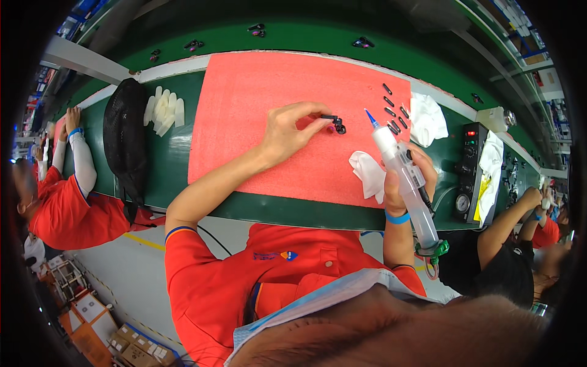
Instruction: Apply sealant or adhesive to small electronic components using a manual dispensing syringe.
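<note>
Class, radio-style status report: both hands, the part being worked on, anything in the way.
Left hand pinching small black part over red mat. Right hand gripping syringe dispenser, tip near part. White cloth beside right hand; nothing between tip and part.

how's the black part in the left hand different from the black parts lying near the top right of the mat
The held part is pinched in the left hand's fingertips, just over the red mat; the loose parts lie untouched on it. The held part looks bent, with a rounded end; the loose parts look like short straight bars. It is single; they lie in a scattered group. Both are small and black.
</note>
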The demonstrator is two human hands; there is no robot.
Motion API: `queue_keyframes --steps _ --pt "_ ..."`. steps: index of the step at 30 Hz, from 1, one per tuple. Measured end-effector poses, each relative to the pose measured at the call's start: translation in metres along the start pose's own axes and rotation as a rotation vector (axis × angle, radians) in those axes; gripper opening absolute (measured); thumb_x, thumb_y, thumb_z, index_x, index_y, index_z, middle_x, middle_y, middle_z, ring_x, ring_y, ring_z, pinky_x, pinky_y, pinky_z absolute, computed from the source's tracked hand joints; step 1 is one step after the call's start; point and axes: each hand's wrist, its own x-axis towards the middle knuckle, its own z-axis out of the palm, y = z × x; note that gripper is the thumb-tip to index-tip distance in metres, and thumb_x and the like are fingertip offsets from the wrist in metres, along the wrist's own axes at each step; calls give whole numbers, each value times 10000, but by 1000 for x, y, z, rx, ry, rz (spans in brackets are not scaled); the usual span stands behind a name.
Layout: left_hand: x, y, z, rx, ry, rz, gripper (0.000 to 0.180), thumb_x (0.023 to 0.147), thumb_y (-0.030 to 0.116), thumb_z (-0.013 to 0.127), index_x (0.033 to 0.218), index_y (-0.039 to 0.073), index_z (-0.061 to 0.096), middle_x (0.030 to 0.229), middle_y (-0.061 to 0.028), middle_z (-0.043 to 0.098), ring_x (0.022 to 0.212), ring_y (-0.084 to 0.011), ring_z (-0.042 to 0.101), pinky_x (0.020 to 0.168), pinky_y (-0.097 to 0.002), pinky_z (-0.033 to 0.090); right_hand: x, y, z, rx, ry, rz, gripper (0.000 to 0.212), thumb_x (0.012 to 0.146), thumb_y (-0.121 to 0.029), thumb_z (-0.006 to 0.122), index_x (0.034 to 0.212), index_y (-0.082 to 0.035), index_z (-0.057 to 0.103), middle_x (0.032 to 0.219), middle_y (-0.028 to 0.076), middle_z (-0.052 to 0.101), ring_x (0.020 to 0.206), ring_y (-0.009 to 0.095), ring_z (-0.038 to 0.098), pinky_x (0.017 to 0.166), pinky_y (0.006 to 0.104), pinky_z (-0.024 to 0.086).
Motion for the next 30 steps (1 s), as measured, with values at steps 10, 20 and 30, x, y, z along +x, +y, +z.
queue_keyframes --steps 10,20,30 --pt "9 0 -13 -902 -127 -885 101 786 126 547 822 34 527 747 -74 587 659 -123 576 641 -244 485 -3 2 0 22 32 45 419 663 -155 660 996 -31 438 895 182 551 797 251 571 688 315 477" --pt "10 -5 -13 -925 -141 -881 106 797 131 522 836 34 506 763 -77 585 665 -124 576 647 -250 487 2 0 2 -4 21 0 421 648 -147 669 986 -28 448 903 175 549 798 247 572 687 312 479" --pt "53 -1 3 92 -167 -152 131 766 100 545 838 -9 542 781 -99 600 705 -163 592 657 -256 472 9 -2 -12 -42 64 -63 447 578 -72 672 970 -15 465 900 198 559 796 272 580 675 319 483"
